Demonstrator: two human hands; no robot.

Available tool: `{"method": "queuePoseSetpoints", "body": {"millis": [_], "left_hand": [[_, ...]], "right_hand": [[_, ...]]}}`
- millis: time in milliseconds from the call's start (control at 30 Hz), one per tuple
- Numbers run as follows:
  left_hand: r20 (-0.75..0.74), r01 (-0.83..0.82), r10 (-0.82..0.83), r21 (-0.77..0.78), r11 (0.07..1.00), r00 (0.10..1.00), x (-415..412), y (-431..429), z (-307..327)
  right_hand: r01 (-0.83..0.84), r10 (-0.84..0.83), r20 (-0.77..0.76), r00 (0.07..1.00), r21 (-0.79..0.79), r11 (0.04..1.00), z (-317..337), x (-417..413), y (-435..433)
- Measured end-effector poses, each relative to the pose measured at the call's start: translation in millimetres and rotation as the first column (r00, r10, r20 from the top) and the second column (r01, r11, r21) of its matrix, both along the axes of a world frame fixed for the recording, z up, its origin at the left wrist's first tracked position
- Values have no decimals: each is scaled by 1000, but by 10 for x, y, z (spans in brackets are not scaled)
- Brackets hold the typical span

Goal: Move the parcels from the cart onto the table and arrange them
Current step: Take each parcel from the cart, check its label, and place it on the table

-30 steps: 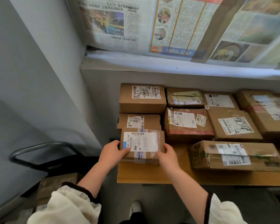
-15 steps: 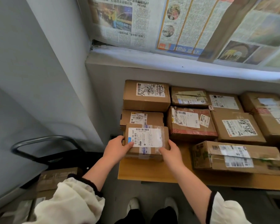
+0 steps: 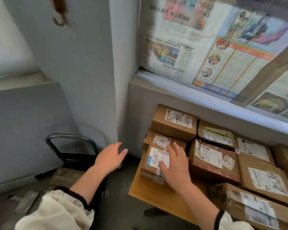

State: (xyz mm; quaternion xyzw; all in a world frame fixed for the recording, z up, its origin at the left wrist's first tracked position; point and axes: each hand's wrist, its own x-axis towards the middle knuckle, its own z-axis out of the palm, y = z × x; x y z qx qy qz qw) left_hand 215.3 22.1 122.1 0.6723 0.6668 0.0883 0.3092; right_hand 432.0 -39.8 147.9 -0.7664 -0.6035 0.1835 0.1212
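Squaring the small parcel [image 3: 153, 163] against its neighbours looks like the step in hand. It lies at the near left corner of the worktop [image 3: 150, 193], touching the flat box [image 3: 161, 138] behind it. The right hand [image 3: 175, 168] lies over its label with the fingers straight and spread, gripping nothing. Whether the palm bears down on it cannot be told. A flat push on the top or side should be enough to line up the edges without lifting.

The left hand [image 3: 110, 157] hangs apart from the parcel, off the worktop's left edge, with relaxed, empty fingers. It seems free to reach for the next carton [image 3: 63, 175] on the cart [image 3: 70, 135].

The parcels are brown corrugated card, boxy and sharp-edged. They are banded with glossy clear tape and carry matt white barcode labels. Smooth tape may slip under the fingers, while bare card grips better. The worktop is smooth, pale wood, and the cart's handle is a dark bent metal tube.
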Motion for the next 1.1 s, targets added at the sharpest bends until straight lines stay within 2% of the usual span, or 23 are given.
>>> {"method": "queuePoseSetpoints", "body": {"millis": [167, 267, 367, 500, 667, 800, 933, 1033, 1100], "left_hand": [[-3, -194, 194, -12, 981, 981, -536, -149, 152], [14, -386, 386, -21, 922, 922, -1010, -463, 308], [25, -578, 578, -20, 816, 815, -1441, -896, 377], [37, -781, 781, -29, 624, 623, -1701, -1598, 364], [51, -909, 913, -82, 408, 405, -1879, -2272, 132], [135, -947, 962, -188, 260, 237, -2039, -2438, -19], [199, -945, 976, -292, 144, 88, -2351, -2359, -328], [227, -913, 972, -405, 40, -58, -2594, -2250, -605], [224, -885, 967, -466, -5, -123, -2749, -2171, -810]], "right_hand": [[-265, 264, -10, 964, -19, 964, 241, -433, 358], [-463, 463, -22, 886, -21, 886, 361, -829, 513], [-618, 617, -20, 786, -22, 786, 405, -1266, 570], [-773, 772, -31, 634, -37, 633, 245, -1750, 527], [-862, 855, -110, 507, -89, 499, -14, -2235, 362], [-896, 876, -194, 441, -154, 417, -158, -2558, 328], [-880, 861, -218, 460, -237, 410, -418, -2967, 510], [-850, 815, -294, 500, -347, 396, -671, -3259, 592], [-817, 782, -321, 534, -434, 380, -873, -3452, 646]]}}
